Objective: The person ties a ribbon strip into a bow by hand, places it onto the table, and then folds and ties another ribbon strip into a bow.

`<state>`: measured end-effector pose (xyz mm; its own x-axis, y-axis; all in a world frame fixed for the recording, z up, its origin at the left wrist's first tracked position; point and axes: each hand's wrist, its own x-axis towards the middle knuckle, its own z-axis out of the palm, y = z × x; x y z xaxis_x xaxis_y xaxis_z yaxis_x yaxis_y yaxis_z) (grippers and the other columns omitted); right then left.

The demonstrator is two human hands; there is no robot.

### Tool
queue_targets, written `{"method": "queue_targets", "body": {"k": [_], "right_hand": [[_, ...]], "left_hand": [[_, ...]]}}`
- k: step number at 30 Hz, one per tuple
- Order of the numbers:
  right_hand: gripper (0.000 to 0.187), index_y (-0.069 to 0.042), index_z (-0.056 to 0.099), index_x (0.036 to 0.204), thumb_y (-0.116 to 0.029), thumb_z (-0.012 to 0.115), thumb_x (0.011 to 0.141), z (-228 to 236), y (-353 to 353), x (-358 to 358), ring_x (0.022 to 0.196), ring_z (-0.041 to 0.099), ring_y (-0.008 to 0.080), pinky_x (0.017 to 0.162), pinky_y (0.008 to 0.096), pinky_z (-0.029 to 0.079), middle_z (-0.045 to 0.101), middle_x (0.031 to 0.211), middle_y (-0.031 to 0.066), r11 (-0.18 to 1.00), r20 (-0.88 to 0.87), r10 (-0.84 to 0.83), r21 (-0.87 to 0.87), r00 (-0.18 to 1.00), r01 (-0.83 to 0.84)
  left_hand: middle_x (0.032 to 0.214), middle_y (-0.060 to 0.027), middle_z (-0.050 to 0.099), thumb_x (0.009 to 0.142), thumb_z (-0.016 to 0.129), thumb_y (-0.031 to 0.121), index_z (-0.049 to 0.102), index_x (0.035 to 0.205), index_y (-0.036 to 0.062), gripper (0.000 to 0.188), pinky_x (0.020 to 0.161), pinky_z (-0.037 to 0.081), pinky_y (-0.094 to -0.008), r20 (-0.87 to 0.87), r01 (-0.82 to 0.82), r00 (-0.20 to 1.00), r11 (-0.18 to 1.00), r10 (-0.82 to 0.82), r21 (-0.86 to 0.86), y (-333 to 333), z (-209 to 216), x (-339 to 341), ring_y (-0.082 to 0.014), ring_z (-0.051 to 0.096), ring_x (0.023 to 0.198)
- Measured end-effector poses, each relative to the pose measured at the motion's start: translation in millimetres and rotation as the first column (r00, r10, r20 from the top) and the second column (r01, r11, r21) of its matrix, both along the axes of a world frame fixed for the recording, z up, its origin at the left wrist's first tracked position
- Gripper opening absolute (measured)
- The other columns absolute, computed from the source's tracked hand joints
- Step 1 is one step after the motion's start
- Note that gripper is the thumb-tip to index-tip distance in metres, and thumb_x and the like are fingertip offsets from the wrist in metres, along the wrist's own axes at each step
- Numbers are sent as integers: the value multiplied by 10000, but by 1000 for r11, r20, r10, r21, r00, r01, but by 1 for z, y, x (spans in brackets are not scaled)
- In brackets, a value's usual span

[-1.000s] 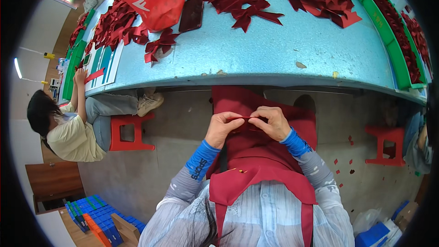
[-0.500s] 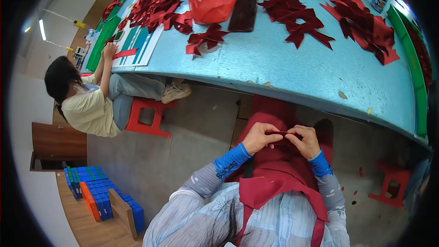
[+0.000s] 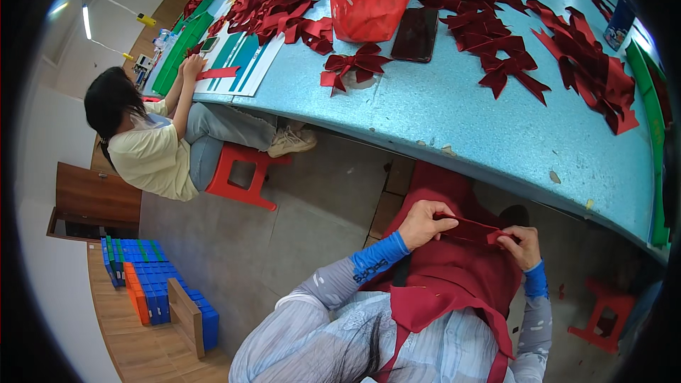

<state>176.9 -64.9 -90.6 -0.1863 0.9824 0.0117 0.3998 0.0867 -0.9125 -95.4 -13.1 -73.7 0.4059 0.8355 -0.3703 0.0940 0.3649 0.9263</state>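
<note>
A dark red ribbon (image 3: 468, 229) is stretched flat between my two hands, just above my apron-covered lap (image 3: 461, 269). My left hand (image 3: 428, 223) pinches one end between thumb and fingers. At the other end, my right hand (image 3: 521, 245) grips the ribbon, where a small folded piece shows by the fingertips. Both hands are below the near edge of the blue table (image 3: 397, 110). On the table, a red ribbon bow (image 3: 355, 67) lies closest to the front edge, with a heap of ribbon bows (image 3: 489, 35) farther to the right.
A red bag (image 3: 369, 0) and a dark phone (image 3: 416, 34) sit mid-table. More ribbons (image 3: 592, 74) lie at the right, beside a green tray (image 3: 656, 163). To the left, a person (image 3: 142, 142) sits on a red stool (image 3: 245, 170), holding a red strip. Blue crates (image 3: 152, 269) stand at lower left.
My hands have moved apart, drawing the ribbon out between them; before, they were close together. The right hand has gone right and slightly down. The whole view has shifted.
</note>
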Motion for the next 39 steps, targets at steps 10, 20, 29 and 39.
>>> {"method": "queue_targets", "body": {"k": [10, 20, 29, 39], "right_hand": [[229, 19, 626, 938, -88, 660, 738, -29, -48, 85, 811, 621, 283, 730, 344, 469, 641, 860, 146, 987, 630, -159, 83, 760, 138], [346, 17, 601, 1007, -153, 710, 725, 33, -5, -43, 893, 616, 276, 769, 321, 475, 621, 983, 170, 989, -138, 150, 26, 979, -147], [248, 27, 633, 897, -140, 711, 732, 19, -6, -64, 766, 651, 284, 655, 317, 501, 655, 859, 167, 993, -133, 114, 1, 985, -115], [153, 40, 630, 867, -71, 661, 767, 26, -4, -63, 695, 647, 213, 615, 266, 483, 654, 799, 134, 996, -104, 91, 13, 990, -90]], "left_hand": [[664, -40, 601, 800, 669, 111, 643, 839, 1, 120, 467, 415, -232, -59, 229, 973, 969, -225, 90, 1, 19, 22, -81, 530, 522], [790, -164, 631, 769, 647, 93, 635, 839, -18, 132, 635, 482, -320, -294, 506, 862, 725, -412, 468, -4, 25, 32, -291, 622, 734], [697, -101, 622, 779, 661, 96, 643, 853, -20, 139, 582, 457, -270, -169, 372, 927, 878, -335, 300, -3, 27, 17, -130, 586, 646], [637, -30, 584, 808, 652, 104, 645, 870, -12, 131, 479, 413, -212, 9, 249, 968, 968, -249, 25, -7, 19, 16, -58, 518, 542]]}}
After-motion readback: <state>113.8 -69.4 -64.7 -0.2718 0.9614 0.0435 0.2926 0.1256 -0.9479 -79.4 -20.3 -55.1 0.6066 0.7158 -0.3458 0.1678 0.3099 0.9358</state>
